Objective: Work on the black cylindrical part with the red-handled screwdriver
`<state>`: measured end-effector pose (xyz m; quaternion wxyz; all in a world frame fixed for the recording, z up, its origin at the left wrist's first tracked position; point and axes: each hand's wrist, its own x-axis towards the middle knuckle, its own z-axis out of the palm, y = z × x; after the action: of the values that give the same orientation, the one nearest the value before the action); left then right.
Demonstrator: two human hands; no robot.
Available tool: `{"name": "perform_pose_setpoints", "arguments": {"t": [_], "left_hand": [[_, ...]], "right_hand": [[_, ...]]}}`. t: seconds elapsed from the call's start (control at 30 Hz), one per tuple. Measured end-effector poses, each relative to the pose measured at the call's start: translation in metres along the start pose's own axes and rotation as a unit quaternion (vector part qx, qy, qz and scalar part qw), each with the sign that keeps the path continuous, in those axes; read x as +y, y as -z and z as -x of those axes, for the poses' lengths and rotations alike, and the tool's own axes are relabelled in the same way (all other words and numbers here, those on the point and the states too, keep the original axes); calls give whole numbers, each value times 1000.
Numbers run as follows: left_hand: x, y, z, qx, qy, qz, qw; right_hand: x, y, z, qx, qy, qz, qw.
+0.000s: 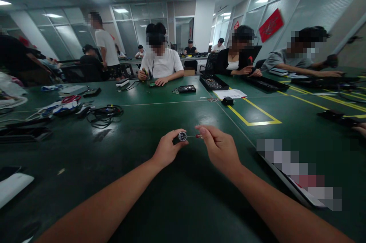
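Observation:
My left hand [166, 147] is closed around a small dark cylindrical part [182, 136] whose round silver-rimmed end faces me. Between thumb and fingers of my right hand [220, 145] is a small screwdriver [198, 136] with a red handle. Its thin metal shaft points left and meets the side of the cylinder; whether the tip sits in a screw is too small to tell. Both hands are held above the green tabletop [177, 197], close together in front of me.
A coiled black cable [107, 115] and other leads lie to the left. On the right rests a flat, blurred-out object [297, 178]. Farther off are a black box [228, 101], yellow tape markings [263, 123] and a black parts tray [213, 82]. Several people sit across the table.

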<state>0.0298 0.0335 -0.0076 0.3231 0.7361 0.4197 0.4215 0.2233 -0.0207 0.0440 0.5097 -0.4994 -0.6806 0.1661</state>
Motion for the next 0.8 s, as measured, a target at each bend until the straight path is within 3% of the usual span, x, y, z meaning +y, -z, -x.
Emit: {"name": "perform_pose_setpoints", "arguments": {"t": [0.4,0.63,0.8], "left_hand": [[3,1,-1,-19,-13,-74,997],[3,1,-1,-20,-10,-63,998],[6,2,-1,-29,-7,-63,998]], "right_hand": [[-3,2,0,-27,-22,19,999],[3,-3,3,7,-26,-17,999],[-6,3,1,-32,-35,19,999]]}}
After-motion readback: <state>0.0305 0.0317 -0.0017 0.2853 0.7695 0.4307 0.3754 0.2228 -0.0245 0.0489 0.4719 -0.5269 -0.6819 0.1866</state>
